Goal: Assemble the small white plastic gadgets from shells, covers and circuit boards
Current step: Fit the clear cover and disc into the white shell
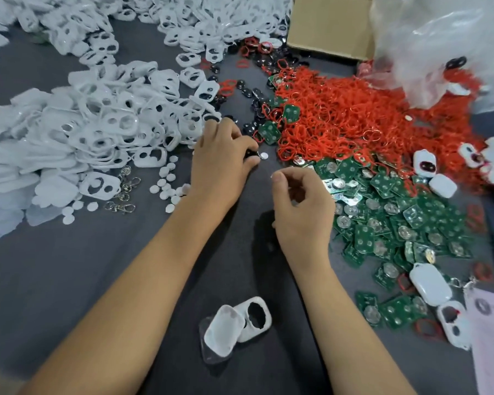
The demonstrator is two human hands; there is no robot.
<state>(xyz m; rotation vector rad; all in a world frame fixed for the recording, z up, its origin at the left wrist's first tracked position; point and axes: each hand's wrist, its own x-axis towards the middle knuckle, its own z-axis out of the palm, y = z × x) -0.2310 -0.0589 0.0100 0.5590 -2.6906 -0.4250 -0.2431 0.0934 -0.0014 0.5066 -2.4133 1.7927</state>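
My left hand [221, 158] pinches a small black part [250, 154] over the dark table, and a small white disc [264, 155] lies just past its fingertips. My right hand [300, 206] hovers beside it with fingers curled and thumb raised; whether it holds anything is hidden. Close to me lie a white shell [224, 329] and a white cover with two holes [255, 316], touching each other. White covers [103, 121] are heaped on the left. Green circuit boards [394, 220] are piled on the right.
A heap of red rubber rings [354, 115] fills the upper right, with small black pads [254, 109] scattered at its left edge. Loose white discs [167, 183] and metal clasps [124, 192] lie left of my hand. A cardboard box [328, 24] and a plastic bag [445, 44] stand behind.
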